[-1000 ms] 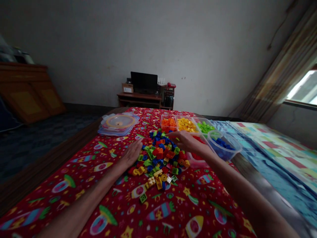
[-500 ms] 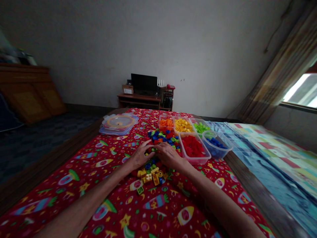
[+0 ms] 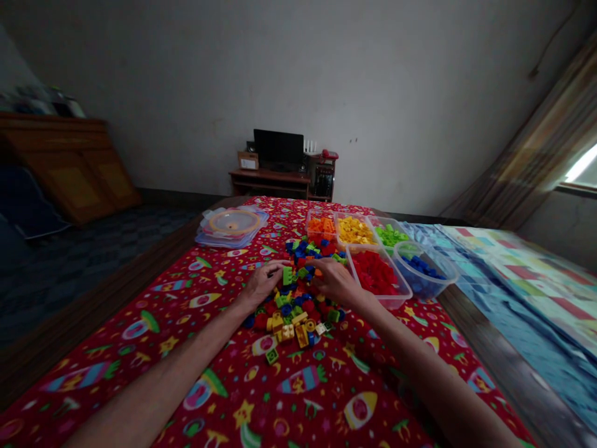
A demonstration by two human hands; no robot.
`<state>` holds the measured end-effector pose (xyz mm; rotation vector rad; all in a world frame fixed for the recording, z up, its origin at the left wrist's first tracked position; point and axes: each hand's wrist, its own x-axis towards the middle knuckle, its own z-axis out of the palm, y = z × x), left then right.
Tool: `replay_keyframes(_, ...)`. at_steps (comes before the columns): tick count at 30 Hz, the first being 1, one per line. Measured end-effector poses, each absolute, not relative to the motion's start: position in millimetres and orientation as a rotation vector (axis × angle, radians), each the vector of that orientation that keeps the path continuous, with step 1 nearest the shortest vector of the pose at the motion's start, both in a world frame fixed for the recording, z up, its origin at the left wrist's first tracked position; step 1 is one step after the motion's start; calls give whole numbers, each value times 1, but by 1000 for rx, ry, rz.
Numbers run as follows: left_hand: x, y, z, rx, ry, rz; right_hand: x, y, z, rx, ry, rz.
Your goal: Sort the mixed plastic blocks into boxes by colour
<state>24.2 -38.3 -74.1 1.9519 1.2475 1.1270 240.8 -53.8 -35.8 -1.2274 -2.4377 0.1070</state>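
Observation:
A mixed pile of toy building bricks [image 3: 303, 303] in red, blue, green, yellow and orange lies on the red patterned cloth. At the pile's left side, my left hand [image 3: 262, 283] is closed, with a green building brick [image 3: 288, 275] between thumb and fingertips. My right hand [image 3: 336, 281] hangs over the right side of the pile, its fingers bent down and apart. No brick can be made out in its grasp, though its fingertips are close to the bricks. Just right of that hand stands a clear box of red bricks [image 3: 374, 274].
Beyond are boxes of orange bricks [image 3: 321, 226], yellow bricks [image 3: 355, 230] and green bricks [image 3: 390, 236]. A round tub [image 3: 431, 289] holds blue bricks. Stacked lids [image 3: 231, 224] lie at the far left of the cloth [image 3: 186, 311]. A bed [image 3: 522, 267] adjoins on the right.
My hands have moved apart from where they met over the pile. A green brick now shows in my left hand. The view has shifted slightly.

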Motion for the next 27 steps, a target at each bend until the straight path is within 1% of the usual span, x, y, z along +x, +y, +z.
replay_keyframes(3, 25, -38, -74, 1960, 1242, 1143, 227, -53, -37, -1119, -2567, 28)
replay_keyframes(6, 25, -38, -73, 1945, 1243, 1162, 218, -52, -40, -1153, -2635, 40)
replay_keyframes(11, 26, -37, -73, 1953, 1271, 1210, 225, -55, -40, -1164, -2435, 39)
replay_keyframes(16, 33, -38, -68, 2013, 1330, 1288, 225, -63, -26, -1171, -2251, 177)
replay_keyframes(21, 43, -48, -56, 2082, 1379, 1326, 217, -69, -21, -1083, -2269, 282)
replay_keyframes(24, 42, -49, -49, 2137, 1334, 1241, 218, -69, -20, -1023, -2263, 336)
replay_keyframes(27, 32, -46, -41, 2219, 1202, 990, 222, -67, -16, -1024, -2191, 357)
